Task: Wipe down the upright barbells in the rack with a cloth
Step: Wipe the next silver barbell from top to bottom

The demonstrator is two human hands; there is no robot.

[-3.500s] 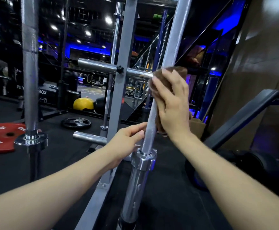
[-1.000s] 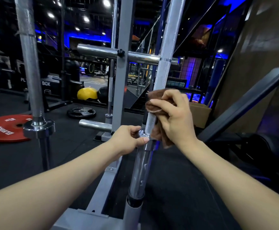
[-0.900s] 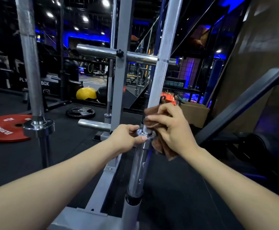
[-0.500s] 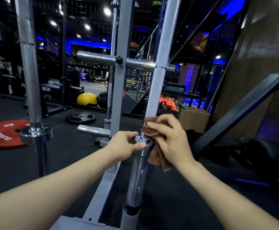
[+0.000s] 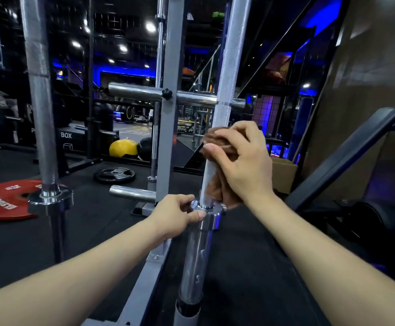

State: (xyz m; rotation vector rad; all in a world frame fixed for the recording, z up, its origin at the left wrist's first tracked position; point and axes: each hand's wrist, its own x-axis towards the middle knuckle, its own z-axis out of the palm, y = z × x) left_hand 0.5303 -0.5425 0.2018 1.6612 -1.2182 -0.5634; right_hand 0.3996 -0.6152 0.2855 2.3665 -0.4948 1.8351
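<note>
Barbell point(image 5: 224, 74) upright, knurled chrome — brown cloth point(image 5: 217, 184) wrapped above collar.

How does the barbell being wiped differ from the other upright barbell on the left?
The wiped barbell leans slightly, with the right hand wrapping a brown cloth round its shaft and the left hand gripping its collar. The left barbell stands nearly straight, untouched by hand or cloth. Both are chrome, stood on end, each with a collar above its sleeve.
</note>
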